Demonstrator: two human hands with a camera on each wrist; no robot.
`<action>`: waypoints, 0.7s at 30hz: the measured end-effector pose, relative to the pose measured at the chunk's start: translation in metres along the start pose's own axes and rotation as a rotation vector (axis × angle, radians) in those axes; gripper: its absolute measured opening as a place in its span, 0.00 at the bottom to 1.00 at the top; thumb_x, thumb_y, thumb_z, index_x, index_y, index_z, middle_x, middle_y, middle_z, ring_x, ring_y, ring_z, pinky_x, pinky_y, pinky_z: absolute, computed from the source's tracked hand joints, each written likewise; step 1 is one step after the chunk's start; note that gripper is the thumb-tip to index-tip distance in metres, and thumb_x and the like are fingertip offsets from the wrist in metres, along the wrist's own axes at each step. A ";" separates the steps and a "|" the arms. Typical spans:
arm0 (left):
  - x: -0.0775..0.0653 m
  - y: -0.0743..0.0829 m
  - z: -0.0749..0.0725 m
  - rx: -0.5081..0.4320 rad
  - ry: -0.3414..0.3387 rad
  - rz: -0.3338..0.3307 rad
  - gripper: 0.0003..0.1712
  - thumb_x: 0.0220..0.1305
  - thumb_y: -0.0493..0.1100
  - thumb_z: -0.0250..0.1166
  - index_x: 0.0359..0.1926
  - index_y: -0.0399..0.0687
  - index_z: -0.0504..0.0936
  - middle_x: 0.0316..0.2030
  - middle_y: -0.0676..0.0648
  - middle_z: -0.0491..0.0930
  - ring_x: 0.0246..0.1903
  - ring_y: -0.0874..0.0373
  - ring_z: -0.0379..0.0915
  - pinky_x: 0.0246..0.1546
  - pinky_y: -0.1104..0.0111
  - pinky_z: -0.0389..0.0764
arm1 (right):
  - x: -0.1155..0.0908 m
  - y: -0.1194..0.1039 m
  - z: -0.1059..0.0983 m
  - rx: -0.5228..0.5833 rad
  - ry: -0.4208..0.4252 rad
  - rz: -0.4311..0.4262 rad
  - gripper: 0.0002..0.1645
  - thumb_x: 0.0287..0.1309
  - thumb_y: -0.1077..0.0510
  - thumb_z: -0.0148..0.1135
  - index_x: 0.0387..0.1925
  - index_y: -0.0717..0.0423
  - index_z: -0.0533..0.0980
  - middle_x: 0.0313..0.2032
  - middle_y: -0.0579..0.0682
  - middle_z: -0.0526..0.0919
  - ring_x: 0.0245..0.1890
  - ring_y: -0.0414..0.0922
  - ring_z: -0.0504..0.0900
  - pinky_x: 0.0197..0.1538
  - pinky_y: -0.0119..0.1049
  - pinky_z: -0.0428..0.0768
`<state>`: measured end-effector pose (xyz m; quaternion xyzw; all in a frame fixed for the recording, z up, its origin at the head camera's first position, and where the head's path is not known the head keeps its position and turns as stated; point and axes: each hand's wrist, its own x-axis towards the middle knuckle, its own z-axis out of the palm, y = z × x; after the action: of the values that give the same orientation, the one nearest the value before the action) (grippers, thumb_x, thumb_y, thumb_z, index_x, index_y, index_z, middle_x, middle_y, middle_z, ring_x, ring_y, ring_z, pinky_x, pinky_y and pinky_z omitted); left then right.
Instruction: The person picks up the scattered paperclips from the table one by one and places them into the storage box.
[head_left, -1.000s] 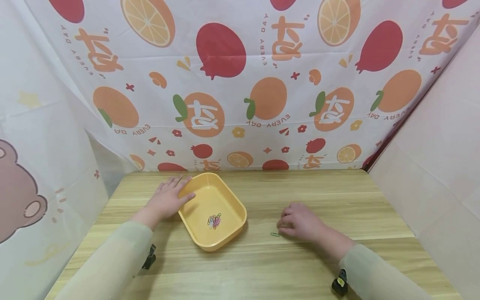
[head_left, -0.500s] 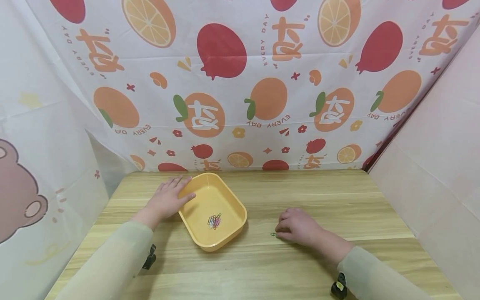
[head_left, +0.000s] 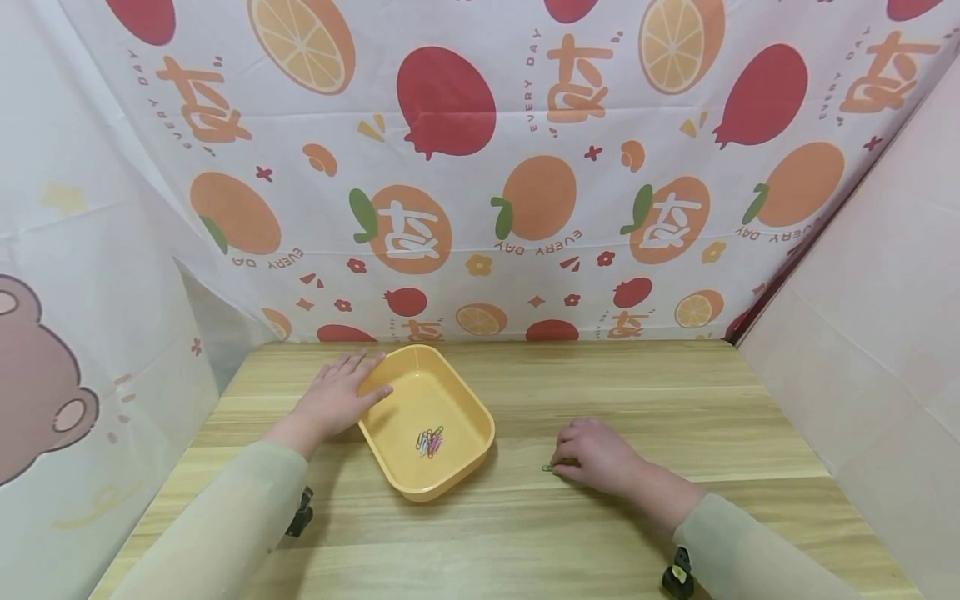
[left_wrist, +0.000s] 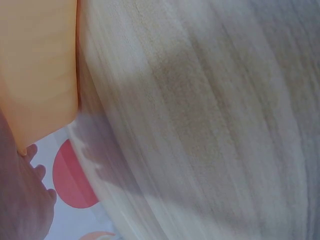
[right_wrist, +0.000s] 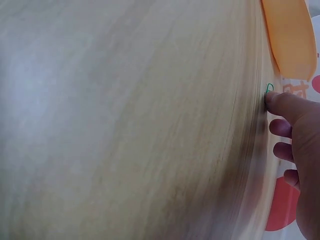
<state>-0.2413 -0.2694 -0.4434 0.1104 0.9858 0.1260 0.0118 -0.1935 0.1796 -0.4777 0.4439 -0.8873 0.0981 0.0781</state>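
Observation:
A yellow plastic tray (head_left: 420, 392) stands left of the middle of the table, with a small heap of coloured paper clips (head_left: 430, 442) inside. My left hand (head_left: 341, 396) rests on the tray's left rim, its fingers stretched along the outside and far corner, the thumb reaching over the rim. Right of the tray, my right hand (head_left: 596, 454) is low over the wood and pinches a green paper clip (right_wrist: 269, 88) at its thumb tip. Most of that clip's far end pokes out past the thumb. The other right fingers are bent.
The wooden table (head_left: 480, 550) reaches back to a fruit-print cloth (head_left: 480, 208). Pale sheets (head_left: 885, 317) stand along both sides. A black strap device (head_left: 678, 575) sits on the right wrist, another (head_left: 300, 512) on the left.
My right hand has come slightly nearer and down to the green paper clip, and its thumb and finger now close on it. The left hand and the tray stay where they were.

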 end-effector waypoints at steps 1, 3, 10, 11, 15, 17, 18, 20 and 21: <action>0.000 0.000 0.000 0.001 0.000 0.001 0.43 0.72 0.68 0.48 0.78 0.51 0.53 0.76 0.33 0.46 0.73 0.30 0.40 0.70 0.36 0.37 | 0.000 0.000 0.000 0.002 0.001 0.000 0.03 0.57 0.48 0.72 0.32 0.40 0.87 0.32 0.33 0.80 0.34 0.35 0.72 0.39 0.34 0.71; 0.001 -0.001 0.001 0.002 -0.001 0.002 0.43 0.72 0.68 0.48 0.78 0.51 0.53 0.76 0.33 0.46 0.73 0.30 0.40 0.70 0.36 0.37 | 0.000 0.000 0.000 0.008 0.004 0.002 0.03 0.57 0.48 0.72 0.31 0.40 0.87 0.32 0.32 0.80 0.34 0.35 0.72 0.40 0.34 0.72; 0.001 -0.001 0.001 0.001 -0.002 -0.001 0.43 0.72 0.68 0.48 0.78 0.51 0.53 0.76 0.33 0.46 0.73 0.30 0.40 0.70 0.36 0.36 | 0.001 0.002 0.003 0.016 0.000 0.013 0.06 0.59 0.47 0.70 0.31 0.41 0.87 0.32 0.32 0.80 0.34 0.35 0.73 0.43 0.36 0.74; 0.000 -0.001 0.001 -0.001 -0.002 -0.001 0.43 0.72 0.67 0.48 0.78 0.51 0.53 0.76 0.33 0.46 0.73 0.30 0.39 0.70 0.36 0.36 | 0.001 0.002 0.003 0.019 0.001 0.016 0.06 0.59 0.47 0.70 0.30 0.41 0.87 0.32 0.32 0.80 0.35 0.35 0.73 0.44 0.37 0.74; 0.000 -0.001 0.000 -0.007 -0.002 -0.002 0.43 0.72 0.67 0.48 0.78 0.51 0.53 0.76 0.33 0.46 0.73 0.30 0.39 0.70 0.36 0.36 | 0.002 0.002 0.003 0.031 0.004 0.028 0.06 0.58 0.47 0.70 0.30 0.41 0.87 0.33 0.33 0.80 0.36 0.35 0.74 0.46 0.39 0.76; 0.000 -0.001 0.000 -0.007 -0.001 -0.003 0.43 0.72 0.68 0.48 0.78 0.51 0.53 0.76 0.33 0.46 0.73 0.30 0.39 0.70 0.36 0.36 | 0.002 0.003 0.003 0.038 0.007 0.030 0.06 0.59 0.47 0.70 0.30 0.42 0.87 0.33 0.34 0.81 0.37 0.36 0.75 0.48 0.40 0.77; 0.000 -0.001 0.000 -0.006 -0.001 -0.003 0.43 0.72 0.68 0.48 0.78 0.51 0.53 0.76 0.33 0.46 0.73 0.30 0.39 0.70 0.36 0.36 | 0.002 0.004 0.003 0.040 0.009 0.030 0.06 0.59 0.47 0.70 0.31 0.42 0.87 0.33 0.34 0.81 0.37 0.36 0.75 0.48 0.40 0.77; 0.000 -0.001 0.000 -0.004 -0.002 -0.003 0.43 0.72 0.68 0.48 0.78 0.51 0.53 0.76 0.34 0.46 0.73 0.30 0.39 0.70 0.36 0.36 | 0.002 0.005 0.003 0.042 0.018 0.024 0.06 0.59 0.48 0.70 0.31 0.43 0.87 0.33 0.34 0.81 0.37 0.36 0.76 0.49 0.40 0.77; 0.000 -0.001 0.000 -0.003 -0.001 -0.003 0.43 0.72 0.68 0.48 0.78 0.51 0.53 0.76 0.34 0.46 0.73 0.30 0.39 0.70 0.36 0.36 | 0.003 0.005 0.003 0.042 0.022 0.020 0.07 0.59 0.47 0.70 0.31 0.43 0.87 0.33 0.34 0.80 0.37 0.36 0.76 0.48 0.40 0.77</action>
<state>-0.2419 -0.2699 -0.4439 0.1088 0.9858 0.1273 0.0128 -0.1994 0.1801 -0.4803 0.4353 -0.8885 0.1222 0.0777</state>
